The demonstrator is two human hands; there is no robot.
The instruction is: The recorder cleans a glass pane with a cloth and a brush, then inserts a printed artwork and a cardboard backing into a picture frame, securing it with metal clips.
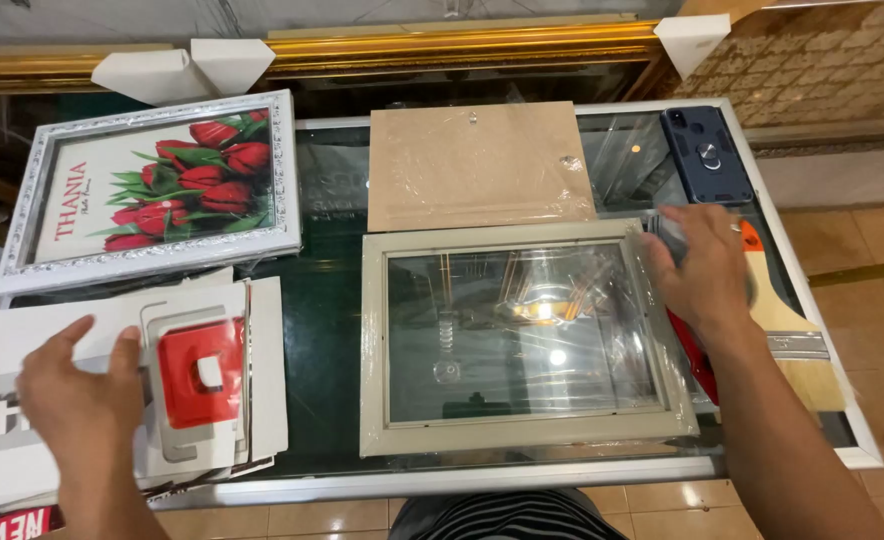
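Resting flat with fingers spread, the left hand [82,385] presses a stack of white cards [112,400] on the glass table [322,330]; a red-and-grey cutout sheet [197,375] lies just right of it. The right hand [702,265], fingers loosely spread, touches the right edge of the pale empty picture frame [517,340], wrapped in clear film. Beyond it lies a brown backing board [477,165].

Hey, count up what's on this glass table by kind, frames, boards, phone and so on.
Picture frames: 2, the tulip-print frame and the empty grey frame
Brown backing boards: 1
Phones: 1
Paper stacks: 1, under the left hand
Total: 5
The right hand rests at the grey frame's right edge.
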